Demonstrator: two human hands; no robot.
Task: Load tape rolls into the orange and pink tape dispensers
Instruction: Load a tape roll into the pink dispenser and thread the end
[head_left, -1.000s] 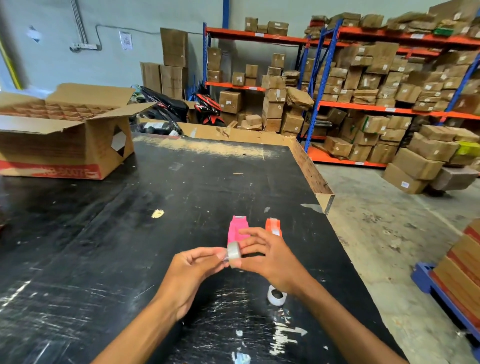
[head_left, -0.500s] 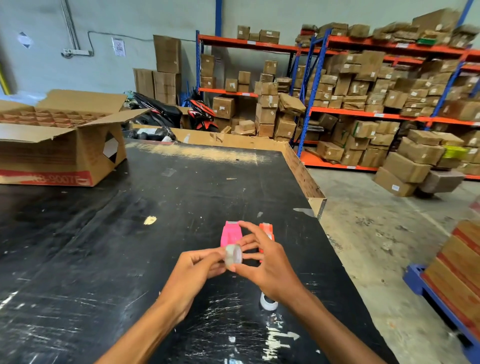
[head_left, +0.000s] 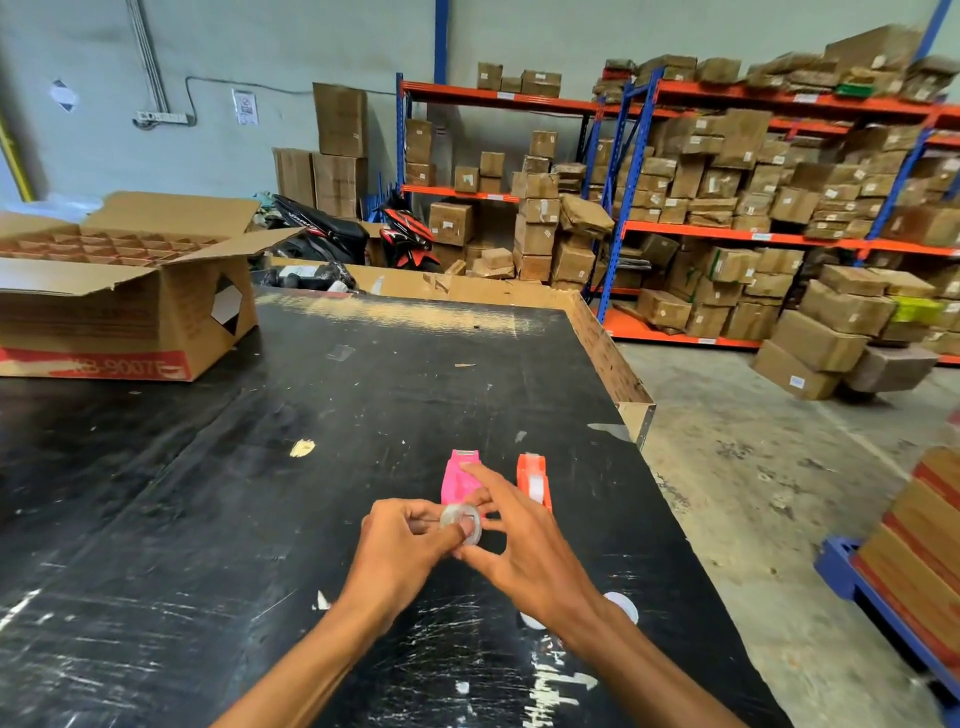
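Head view: both hands pinch one clear tape roll (head_left: 461, 522) above the surface (head_left: 208, 493), left hand (head_left: 402, 545) fingers closed on its rim, right hand (head_left: 519, 545) fingers spread, gripping by the thumb and fingertips.

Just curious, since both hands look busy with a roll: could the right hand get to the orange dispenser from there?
Probably yes. The orange dispenser stands just beyond the right hand with nothing between, though that hand is helping hold the roll.
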